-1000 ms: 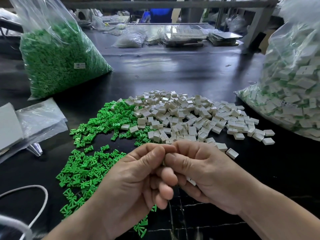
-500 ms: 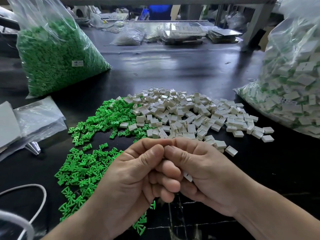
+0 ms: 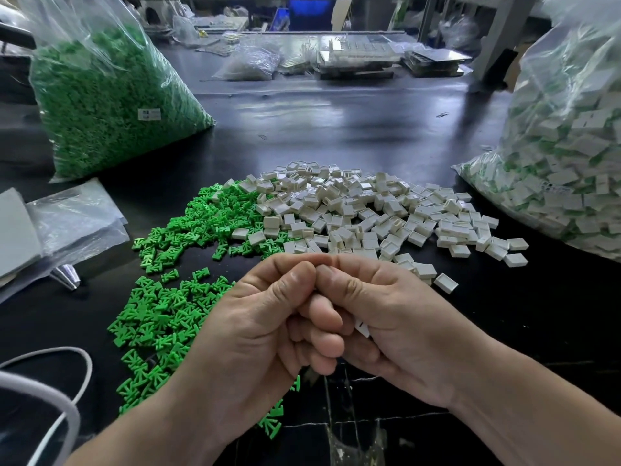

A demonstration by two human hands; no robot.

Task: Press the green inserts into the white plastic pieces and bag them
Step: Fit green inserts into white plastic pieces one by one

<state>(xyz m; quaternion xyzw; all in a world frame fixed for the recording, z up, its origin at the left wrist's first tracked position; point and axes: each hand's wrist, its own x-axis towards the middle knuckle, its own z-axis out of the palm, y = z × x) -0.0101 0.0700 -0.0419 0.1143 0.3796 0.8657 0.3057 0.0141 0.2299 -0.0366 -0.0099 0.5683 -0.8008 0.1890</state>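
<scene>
- The left hand [image 3: 262, 334] and right hand [image 3: 396, 327] meet knuckle to knuckle low over the dark counter [image 3: 336, 129], with the 2 thumbs pressed tip to tip.
- The right hand's fingers [image 3: 359, 262] are curled tight. A white plastic piece [image 3: 362, 328] shows only as a sliver against that palm, gripped there.
- The left hand's fingers [image 3: 321, 309] are curled just as tight and lie against the right palm. Whatever they pinch is hidden, so I cannot tell if they hold anything.
- Just beyond the fingers lies a loose heap of white plastic pieces [image 3: 369, 216], some with the hollow side up. The nearest ones sit right behind the knuckles.
- Left of the fingers and beyond them, loose green inserts [image 3: 168, 311] spread over the counter in 2 patches. The farther patch runs into the white heap.
- Well beyond the fingers to the left, a clear bag [image 3: 111, 105] stands packed with green inserts and has a small white label [image 3: 149, 113] on its side.
- Well apart to the right of the fingers, a second clear bag [image 3: 564, 169] bulges with white pieces that show green in them.
- Farther left of the fingers, flat clear bags [image 3: 74, 220] lie in a stack.
- A white cable [image 3: 72, 415] curves near the left forearm.
- Far beyond the fingers sits a small clear bag [image 3: 248, 63]. Its pale contents are too blurred to identify.
</scene>
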